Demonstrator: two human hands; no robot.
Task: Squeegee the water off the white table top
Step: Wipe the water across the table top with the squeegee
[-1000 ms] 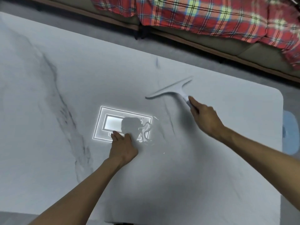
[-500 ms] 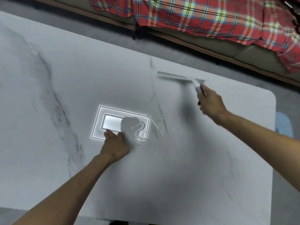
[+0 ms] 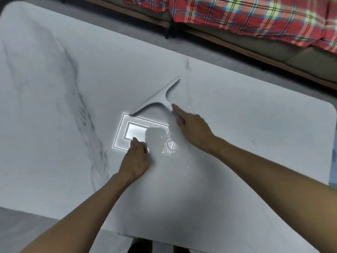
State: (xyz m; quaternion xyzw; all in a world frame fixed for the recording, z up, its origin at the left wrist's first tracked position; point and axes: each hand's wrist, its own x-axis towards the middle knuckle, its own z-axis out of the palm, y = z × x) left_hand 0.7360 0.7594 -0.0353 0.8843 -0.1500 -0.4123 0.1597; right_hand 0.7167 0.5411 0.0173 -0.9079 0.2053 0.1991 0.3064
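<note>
A white marble-veined table top (image 3: 246, 125) fills the view. My right hand (image 3: 194, 129) grips the handle of a pale grey squeegee (image 3: 156, 100), index finger stretched along it; the blade lies diagonally on the table, its lower end at the corner of a bright reflected ceiling light. A small puddle of water (image 3: 170, 146) glints just below the right hand, with a few drops trailing toward me. My left hand (image 3: 135, 159) rests on the table with its fingers loosely curled, holding nothing, left of the puddle.
Beyond the table's far edge stands a sofa (image 3: 300, 57) with a red plaid blanket (image 3: 255, 17) and a strip of grey floor (image 3: 127, 24) in front of it. The table's rounded right corner (image 3: 331, 108) and near edge are in view.
My right hand swung the squeegee out to the far edge of the table, then brought it back left and nearer, down above the puddle. The left hand stayed in place.
</note>
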